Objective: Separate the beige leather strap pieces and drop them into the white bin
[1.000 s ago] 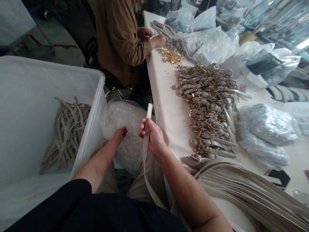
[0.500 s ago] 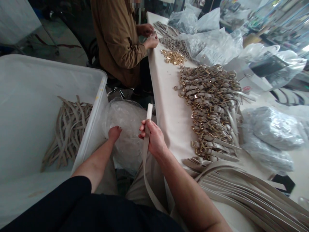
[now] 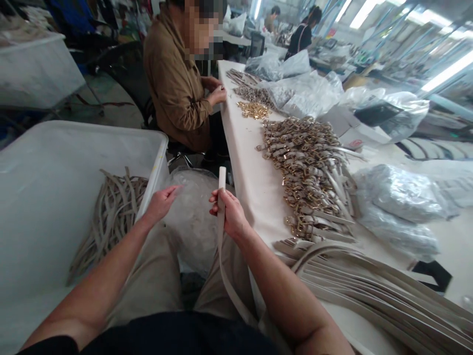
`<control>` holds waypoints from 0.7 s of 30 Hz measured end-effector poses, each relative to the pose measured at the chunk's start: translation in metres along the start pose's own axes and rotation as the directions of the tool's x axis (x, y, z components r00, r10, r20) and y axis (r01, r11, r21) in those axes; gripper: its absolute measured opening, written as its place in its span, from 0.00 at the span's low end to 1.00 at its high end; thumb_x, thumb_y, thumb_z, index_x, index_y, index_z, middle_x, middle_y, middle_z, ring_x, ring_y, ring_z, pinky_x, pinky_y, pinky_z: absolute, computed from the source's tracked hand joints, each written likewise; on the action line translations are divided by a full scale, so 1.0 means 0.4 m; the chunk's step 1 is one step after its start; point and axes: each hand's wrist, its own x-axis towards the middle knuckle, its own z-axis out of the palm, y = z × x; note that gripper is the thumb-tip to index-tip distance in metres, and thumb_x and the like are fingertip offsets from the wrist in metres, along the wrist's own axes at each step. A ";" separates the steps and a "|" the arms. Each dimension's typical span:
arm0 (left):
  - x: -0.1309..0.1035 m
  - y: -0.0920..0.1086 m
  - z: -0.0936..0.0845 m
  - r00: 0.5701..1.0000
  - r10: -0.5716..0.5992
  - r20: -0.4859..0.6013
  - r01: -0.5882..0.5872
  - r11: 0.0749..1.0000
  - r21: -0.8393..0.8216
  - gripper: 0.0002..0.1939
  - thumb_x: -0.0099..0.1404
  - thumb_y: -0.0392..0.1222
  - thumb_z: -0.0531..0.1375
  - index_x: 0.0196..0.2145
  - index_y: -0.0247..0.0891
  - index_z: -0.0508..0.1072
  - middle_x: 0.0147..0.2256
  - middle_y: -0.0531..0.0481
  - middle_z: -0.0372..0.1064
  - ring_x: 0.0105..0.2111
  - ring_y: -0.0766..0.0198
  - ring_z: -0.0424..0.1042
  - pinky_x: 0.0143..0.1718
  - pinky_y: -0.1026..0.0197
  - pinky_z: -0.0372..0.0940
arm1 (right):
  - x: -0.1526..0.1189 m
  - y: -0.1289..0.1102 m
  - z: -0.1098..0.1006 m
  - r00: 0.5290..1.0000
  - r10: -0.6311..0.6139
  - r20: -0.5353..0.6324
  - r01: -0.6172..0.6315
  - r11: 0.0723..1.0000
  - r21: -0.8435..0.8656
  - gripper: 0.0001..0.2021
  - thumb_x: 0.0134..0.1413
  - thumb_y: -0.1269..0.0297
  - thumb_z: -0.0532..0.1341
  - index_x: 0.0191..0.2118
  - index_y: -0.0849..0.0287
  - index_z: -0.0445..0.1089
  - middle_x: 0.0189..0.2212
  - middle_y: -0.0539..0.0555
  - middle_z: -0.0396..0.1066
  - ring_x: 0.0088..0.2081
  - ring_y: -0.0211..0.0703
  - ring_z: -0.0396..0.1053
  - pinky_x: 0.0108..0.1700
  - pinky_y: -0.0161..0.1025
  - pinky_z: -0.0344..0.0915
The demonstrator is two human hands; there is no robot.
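In my right hand (image 3: 231,209) is a long beige strap (image 3: 220,222), gripped near its upper end, which sticks up above my fingers. The rest of the strap hangs in a curve over my lap. My left hand (image 3: 161,203) is beside the right rim of the white bin (image 3: 162,148), its fingers pressed together and pointing towards the strap; whatever they hold, if anything, is too small to make out. Beige strips (image 3: 114,212) lie in the bin. A large heap of straps with gold buckles (image 3: 306,167) covers part of the white table (image 3: 254,182) on my right.
Long beige straps (image 3: 354,281) lie at the table's near end. Clear plastic bags (image 3: 406,192) rest at the right, and another (image 3: 192,217) is beyond my knees. A seated person in a brown jacket (image 3: 177,84) works at the table's left edge, near gold pieces (image 3: 253,110).
The view has tilted up, showing more of the room. My left hand has moved a little left and its forearm shows more fully. My right hand still holds the strap.
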 end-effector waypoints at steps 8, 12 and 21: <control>-0.007 0.248 -0.111 0.926 0.233 0.296 -0.293 0.939 0.177 0.07 0.52 0.34 0.70 0.30 0.44 0.81 0.31 0.47 0.76 0.42 0.48 0.73 0.59 0.50 0.58 | -0.028 -0.006 0.013 0.825 -0.340 0.450 0.519 0.771 -0.369 0.17 0.59 0.48 0.62 0.34 0.56 0.79 0.53 0.55 0.73 0.57 0.49 0.67 0.61 0.44 0.58; -0.002 0.298 -0.089 0.930 0.137 0.340 -0.184 0.977 0.109 0.14 0.49 0.24 0.67 0.19 0.42 0.73 0.24 0.48 0.69 0.45 0.48 0.73 0.64 0.49 0.53 | -0.045 0.006 0.031 0.838 -0.218 0.500 0.497 0.683 -0.535 0.11 0.60 0.56 0.63 0.35 0.55 0.81 0.40 0.52 0.77 0.46 0.46 0.71 0.53 0.41 0.62; -0.268 0.458 -0.155 1.000 -0.006 0.013 0.011 0.904 -0.427 0.06 0.65 0.42 0.62 0.34 0.44 0.80 0.38 0.48 0.78 0.53 0.49 0.73 0.56 0.45 0.68 | -0.016 0.023 0.031 0.931 -0.142 0.337 0.149 0.989 0.006 0.16 0.49 0.51 0.66 0.35 0.59 0.80 0.39 0.55 0.80 0.46 0.47 0.73 0.54 0.42 0.64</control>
